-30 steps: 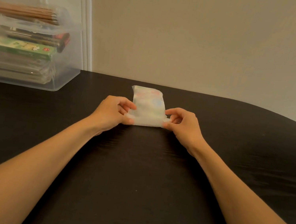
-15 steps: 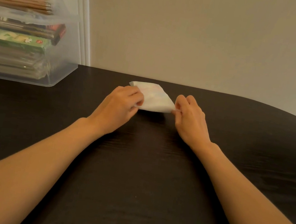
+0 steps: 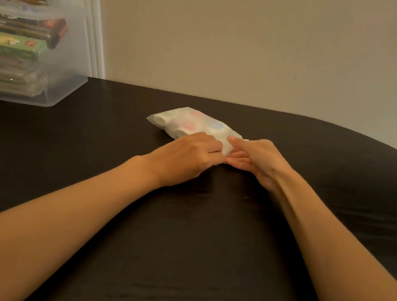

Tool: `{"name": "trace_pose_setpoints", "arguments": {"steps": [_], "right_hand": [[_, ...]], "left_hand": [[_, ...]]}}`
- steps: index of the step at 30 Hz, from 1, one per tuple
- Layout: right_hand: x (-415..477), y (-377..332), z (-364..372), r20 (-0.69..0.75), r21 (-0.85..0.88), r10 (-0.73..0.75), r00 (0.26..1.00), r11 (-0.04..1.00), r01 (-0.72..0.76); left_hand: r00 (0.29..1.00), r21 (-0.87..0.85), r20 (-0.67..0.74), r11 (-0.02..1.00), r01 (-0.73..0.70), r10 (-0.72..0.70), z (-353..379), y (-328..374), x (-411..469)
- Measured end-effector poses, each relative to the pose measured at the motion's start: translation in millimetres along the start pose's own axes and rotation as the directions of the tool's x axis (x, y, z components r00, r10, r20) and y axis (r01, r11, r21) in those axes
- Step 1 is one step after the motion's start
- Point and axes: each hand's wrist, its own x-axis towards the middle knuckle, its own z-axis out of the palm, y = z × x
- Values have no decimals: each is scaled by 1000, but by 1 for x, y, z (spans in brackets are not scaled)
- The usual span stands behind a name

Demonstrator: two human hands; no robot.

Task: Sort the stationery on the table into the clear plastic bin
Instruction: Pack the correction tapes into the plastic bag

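Pastel-dotted packet is pinched by left hand and right hand; lifting into clear plastic bin is likely needed next.

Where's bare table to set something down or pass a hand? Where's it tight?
Free: tabletop between the clear bin and the white packet; right of the right hand to the table's curved edge; between the forearms. Crowded: centre, where left hand and right hand pinch the packet; bin stacked nearly full.
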Motion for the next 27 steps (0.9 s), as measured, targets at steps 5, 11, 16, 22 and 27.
{"name": "trace_pose_setpoints", "arguments": {"steps": [5,11,16,22,27], "right_hand": [[-4,0,1,13,75,57,998,995,-58],[-19,5,6,-30,263,10,1000,965,-2],[-34,11,2,-67,427,-38,997,902,63],[-39,15,4,-200,439,-56,978,887,140],[-47,23,10,-229,407,-22,973,906,116]], "left_hand": [[999,-101,33,994,46,-43,0,10,-3],[963,-235,24,935,265,-267,-14,29,-13],[714,-300,-190,733,611,-673,-39,43,-25],[335,-425,84,271,864,-938,-45,42,-30],[241,-469,314,70,881,-918,-51,53,-30]]}}
